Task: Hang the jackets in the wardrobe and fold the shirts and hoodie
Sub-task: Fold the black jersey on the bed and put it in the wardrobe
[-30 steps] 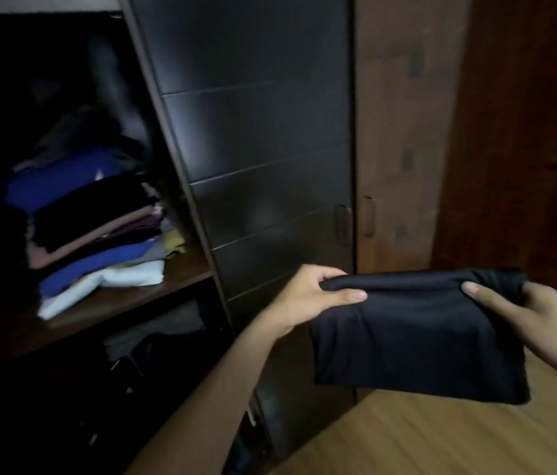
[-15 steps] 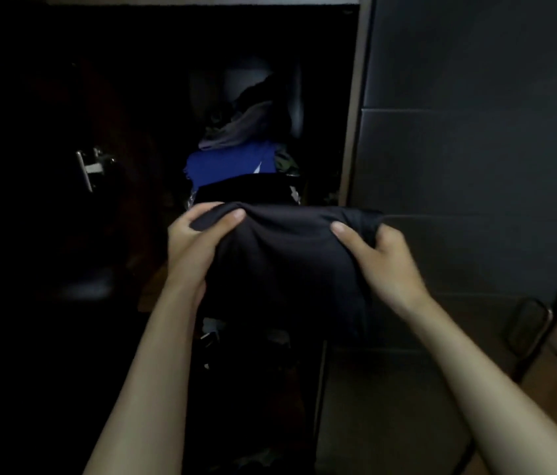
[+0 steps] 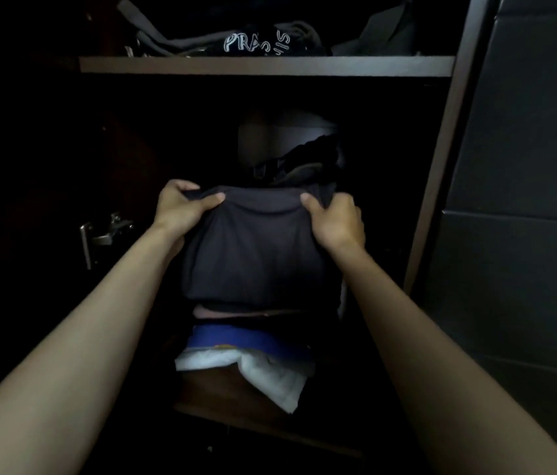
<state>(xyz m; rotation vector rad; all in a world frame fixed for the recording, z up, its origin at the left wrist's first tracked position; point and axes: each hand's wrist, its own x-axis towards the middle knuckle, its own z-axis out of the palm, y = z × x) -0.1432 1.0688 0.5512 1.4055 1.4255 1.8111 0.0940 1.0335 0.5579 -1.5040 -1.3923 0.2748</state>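
One head-worn view, wide-angle, looks forward and slightly down into an open wardrobe (image 3: 441,166) from close range; both forearms reach in from the bottom corners, a shelf (image 3: 263,66) crosses the top, and the closed door (image 3: 523,166) fills the right edge

The folded black shirt (image 3: 253,248), held out over the wooden floor a second ago, is now carried inside the wardrobe (image 3: 441,173) and set on top of the pile of folded clothes (image 3: 246,341) on the middle shelf (image 3: 222,395). The left hand (image 3: 181,209) and the right hand (image 3: 333,219) are now brought closer together, each gripping a far corner of the shirt. The upper shelf (image 3: 267,66) with its lettered garment (image 3: 256,42) is now brought into sight.
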